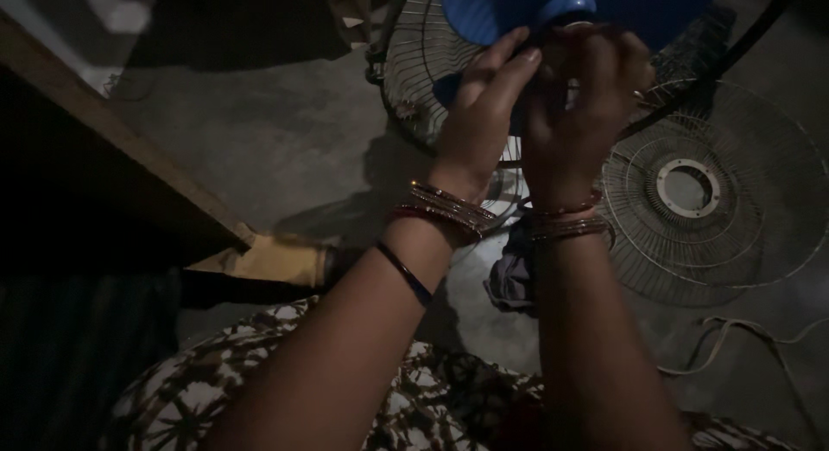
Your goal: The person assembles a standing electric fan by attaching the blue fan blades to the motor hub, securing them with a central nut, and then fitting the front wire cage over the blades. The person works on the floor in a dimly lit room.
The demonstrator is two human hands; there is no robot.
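Dim light, view down over both my arms. My left hand (484, 105) is raised, fingers (505, 58) stretched up and laid against the blue fan blade (484, 10) near its middle. Not a closed fist; the fingers are long and close together, pressing on the blade and hub (570, 3). Whether it truly grips anything I cannot tell.

My right hand (583, 97) sits just beside the left, touching or nearly touching it, fingers curled in toward the hub right above them. The curl looks narrow, as if around a small part at the hub, but the part itself is hidden by the fingers and the dark. I cannot tell what it holds.

The blade is directly above both hands, at the top edge of view. Behind it and the left hand stands the rear grille (414, 62), wire rings showing to the left of that hand.

To the right of the right hand, well apart and lower, a loose front grille (717, 192) lies flat on the floor (285, 140). A dark cable (734, 58) runs past the right hand toward the upper right.

Bangles (445, 211) on the left wrist; more on the right. A grey cloth (509, 278) lies below the wrists. A pale cord (734, 339) lies lower right.
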